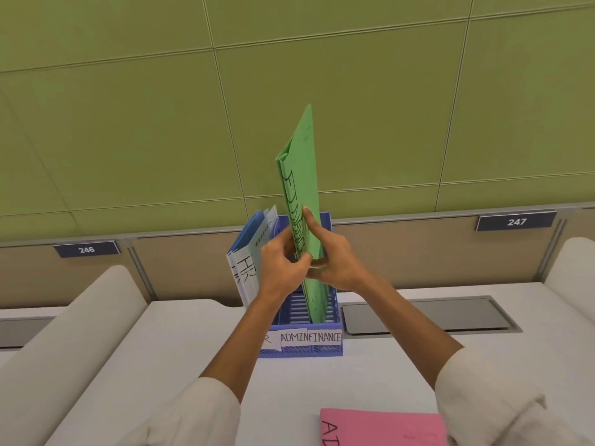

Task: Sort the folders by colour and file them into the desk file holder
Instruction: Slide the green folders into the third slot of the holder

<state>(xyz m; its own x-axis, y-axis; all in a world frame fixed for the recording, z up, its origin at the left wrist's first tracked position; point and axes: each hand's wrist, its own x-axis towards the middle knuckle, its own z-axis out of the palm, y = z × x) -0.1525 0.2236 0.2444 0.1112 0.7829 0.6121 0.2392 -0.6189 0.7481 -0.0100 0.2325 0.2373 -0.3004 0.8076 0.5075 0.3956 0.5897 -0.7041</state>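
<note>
While both hands, left hand (283, 262) and right hand (331, 259), pinch the green folder (301, 175) upright in the file holder (333, 344)'s FINANCE slot, its tall top could tip sideways if released early.

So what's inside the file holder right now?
The blue file holder has blue and white folders marked HR in its left slot, and the green folder gripped by both hands stands in the right slot. The middle slot is mostly hidden behind the hands.
</note>
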